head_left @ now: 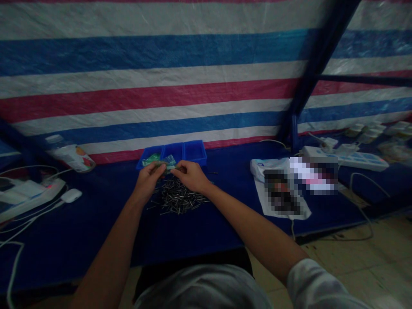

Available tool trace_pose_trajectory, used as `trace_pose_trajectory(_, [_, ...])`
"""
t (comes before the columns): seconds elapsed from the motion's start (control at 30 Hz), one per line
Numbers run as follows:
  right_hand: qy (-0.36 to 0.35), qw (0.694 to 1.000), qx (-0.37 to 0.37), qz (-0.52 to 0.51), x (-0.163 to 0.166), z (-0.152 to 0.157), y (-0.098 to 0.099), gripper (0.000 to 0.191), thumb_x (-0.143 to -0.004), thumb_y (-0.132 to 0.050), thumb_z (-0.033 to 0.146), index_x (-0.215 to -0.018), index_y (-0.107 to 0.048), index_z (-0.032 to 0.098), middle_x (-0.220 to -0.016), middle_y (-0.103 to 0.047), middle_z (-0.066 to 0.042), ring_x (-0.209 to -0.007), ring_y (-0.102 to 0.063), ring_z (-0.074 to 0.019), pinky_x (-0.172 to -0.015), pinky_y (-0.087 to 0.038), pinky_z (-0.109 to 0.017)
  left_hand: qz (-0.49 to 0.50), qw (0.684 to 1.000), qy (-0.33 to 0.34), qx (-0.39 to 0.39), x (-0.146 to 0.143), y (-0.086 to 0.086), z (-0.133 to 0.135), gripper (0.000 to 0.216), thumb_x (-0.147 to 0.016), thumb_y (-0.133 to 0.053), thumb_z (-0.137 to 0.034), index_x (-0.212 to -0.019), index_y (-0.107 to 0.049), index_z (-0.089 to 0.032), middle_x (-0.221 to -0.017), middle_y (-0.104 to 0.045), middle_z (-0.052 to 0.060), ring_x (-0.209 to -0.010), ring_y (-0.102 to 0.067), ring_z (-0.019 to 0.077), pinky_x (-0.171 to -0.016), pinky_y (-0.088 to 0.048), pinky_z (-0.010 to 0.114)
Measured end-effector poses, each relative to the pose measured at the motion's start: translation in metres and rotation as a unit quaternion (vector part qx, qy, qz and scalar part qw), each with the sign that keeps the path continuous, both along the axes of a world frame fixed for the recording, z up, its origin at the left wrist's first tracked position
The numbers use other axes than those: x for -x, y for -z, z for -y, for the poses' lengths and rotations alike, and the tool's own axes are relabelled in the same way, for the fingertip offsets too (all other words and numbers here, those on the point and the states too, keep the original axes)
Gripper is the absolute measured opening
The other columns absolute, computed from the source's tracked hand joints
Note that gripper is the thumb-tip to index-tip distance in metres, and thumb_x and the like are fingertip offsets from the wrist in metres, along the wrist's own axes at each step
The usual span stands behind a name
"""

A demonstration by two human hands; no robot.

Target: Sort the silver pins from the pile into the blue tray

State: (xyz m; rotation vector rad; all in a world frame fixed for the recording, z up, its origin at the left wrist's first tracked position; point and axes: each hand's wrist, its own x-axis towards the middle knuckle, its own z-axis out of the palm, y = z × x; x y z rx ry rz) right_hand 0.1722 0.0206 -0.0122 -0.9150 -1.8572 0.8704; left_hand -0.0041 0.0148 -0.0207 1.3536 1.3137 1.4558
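Observation:
My left hand point(148, 179) is closed, thumb and fingers pinching one side of a small clear plastic bag point(170, 161). At the bag's other side my right hand point(192, 176) is closed in a pinch too. Whether anything is inside the bag is too dark and small to tell. Just below both hands lies a loose pile of slim dark metal pieces point(182, 198), like nails or screws. Behind the hands stands a blue tray point(203, 159) with three compartments. Its left compartment holds greenish clear bags point(150, 159), partly hidden by my left hand.
A bottle point(72, 154) and a power strip with white cables point(35, 193) sit at the left. To the right are a white packet point(267, 165), a printed sheet point(268, 206), another power strip point(363, 159) and several small jars point(371, 132). A striped tarp point(193, 56) hangs behind the blue table point(106, 231).

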Motion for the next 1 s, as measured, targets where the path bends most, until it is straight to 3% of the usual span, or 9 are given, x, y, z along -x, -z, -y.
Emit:
trace_pose_trajectory(0.43, [-0.024, 1.0, -0.019, 0.001, -0.001, 0.003, -0.002, 0.028, -0.084, -0.059, 0.038, -0.067, -0.048, 0.019, -0.06, -0.047, 0.005, -0.056, -0.04, -0.0091, -0.055, -0.028, -0.025, -0.026, 1.0, 0.001, -0.01, -0.005, -0.009, 0.009, 0.037, -0.063, -0.077, -0.048, -0.077, -0.069, -0.014, -0.072, -0.066, 0.002, -0.065, -0.058, 0.0153, -0.066, -0.045, 0.028])
trace_pose_trajectory(0.7, [-0.057, 0.997, -0.046, -0.015, -0.002, 0.001, 0.0, 0.03, -0.084, -0.058, 0.039, -0.066, -0.045, 0.019, -0.058, -0.044, 0.006, -0.056, -0.039, -0.009, -0.054, -0.027, -0.024, -0.027, 1.0, 0.004, -0.009, -0.001, -0.006, 0.007, 0.036, -0.063, -0.077, -0.046, -0.077, -0.069, -0.014, -0.073, -0.067, 0.002, -0.065, -0.058, 0.0141, -0.064, -0.044, 0.026])
trace_pose_trajectory(1.0, [-0.049, 0.997, -0.055, 0.0, -0.002, 0.001, 0.0, 0.03, -0.085, -0.057, 0.04, -0.067, -0.046, 0.019, -0.06, -0.045, 0.005, -0.057, -0.041, -0.0092, -0.055, -0.028, -0.024, -0.029, 0.999, -0.014, -0.008, -0.007, -0.012, 0.01, 0.037, -0.058, -0.078, -0.045, -0.075, -0.069, -0.014, -0.073, -0.069, 0.003, -0.067, -0.06, 0.015, -0.067, -0.047, 0.027])
